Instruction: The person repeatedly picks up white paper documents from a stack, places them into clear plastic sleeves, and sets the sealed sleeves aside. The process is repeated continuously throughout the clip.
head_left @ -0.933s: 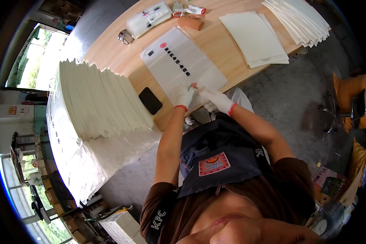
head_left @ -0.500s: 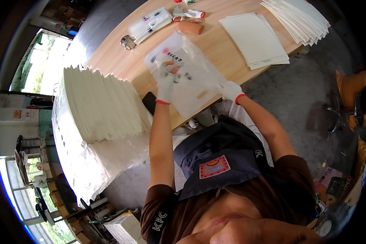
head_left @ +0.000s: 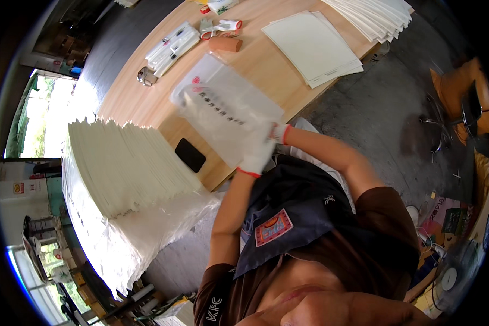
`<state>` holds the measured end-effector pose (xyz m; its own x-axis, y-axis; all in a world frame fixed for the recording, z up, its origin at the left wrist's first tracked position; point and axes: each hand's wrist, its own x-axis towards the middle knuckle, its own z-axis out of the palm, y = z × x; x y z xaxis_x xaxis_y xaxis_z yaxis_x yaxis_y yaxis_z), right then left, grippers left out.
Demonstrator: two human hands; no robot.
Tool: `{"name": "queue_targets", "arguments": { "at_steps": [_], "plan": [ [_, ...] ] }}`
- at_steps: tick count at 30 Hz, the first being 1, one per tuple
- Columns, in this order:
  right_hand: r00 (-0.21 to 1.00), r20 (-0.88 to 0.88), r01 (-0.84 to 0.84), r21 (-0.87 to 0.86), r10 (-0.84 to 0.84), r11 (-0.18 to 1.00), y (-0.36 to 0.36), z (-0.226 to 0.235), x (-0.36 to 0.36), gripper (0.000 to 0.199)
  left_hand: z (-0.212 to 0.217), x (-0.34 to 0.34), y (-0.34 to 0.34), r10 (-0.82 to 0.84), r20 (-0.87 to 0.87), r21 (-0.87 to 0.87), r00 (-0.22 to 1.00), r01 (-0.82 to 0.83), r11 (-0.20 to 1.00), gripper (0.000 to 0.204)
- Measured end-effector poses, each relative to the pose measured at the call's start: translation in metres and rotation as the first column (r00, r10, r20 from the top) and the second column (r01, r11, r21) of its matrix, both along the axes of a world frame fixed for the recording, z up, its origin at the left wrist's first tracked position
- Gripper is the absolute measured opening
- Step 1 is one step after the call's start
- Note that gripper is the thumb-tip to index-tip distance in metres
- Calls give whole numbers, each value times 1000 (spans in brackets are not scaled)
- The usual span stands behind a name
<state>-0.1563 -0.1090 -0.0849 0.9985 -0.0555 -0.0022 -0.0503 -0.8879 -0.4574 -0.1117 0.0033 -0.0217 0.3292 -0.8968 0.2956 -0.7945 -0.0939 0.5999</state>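
A translucent white plastic bag [head_left: 228, 92] with a red emblem and dark printing lies flat on the wooden table, its near end over the edge towards me. Both my hands wear white gloves with red cuffs and meet at that near end. My left hand [head_left: 258, 155] is at the bag's near end, fingers smeared by motion. Just right of it and a little farther off, my right hand [head_left: 277, 132] touches the same end, its fingers partly hidden behind the left. Whether either grips the plastic is not clear.
Left of the bag lies a black phone [head_left: 190, 155], beside a tall stack of cream sheets [head_left: 130, 168] in clear plastic. Farther off are a tape dispenser [head_left: 146, 76], a clear-wrapped pack [head_left: 173, 48], an orange-brown block [head_left: 225, 44], spare gloves [head_left: 220, 26] and white sheets [head_left: 312, 48].
My left hand has come from the bag's middle back to its near end. My right hand has moved left to meet it. The bag lies flatter, and the view has shifted.
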Motion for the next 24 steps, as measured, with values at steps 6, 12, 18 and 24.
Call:
{"name": "queue_targets", "arguments": {
  "at_steps": [6,12,18,24],
  "plan": [
    [775,350,604,-166,-526,780,-122,-6,-75,46,-78,70,23,162,-481,-131,861,-254,958,17],
    [891,143,438,-521,-430,733,-203,-37,-97,27,-61,58,-17,122,-572,127,811,-59,990,22],
    [979,134,205,-686,-155,698,-165,46,-90,16,-64,41,-59,35,-777,124,628,98,987,39],
    [887,429,169,46,-172,985,-27,58,-121,34,-76,21,-63,324,-913,303,248,-121,945,36]
  ]
}}
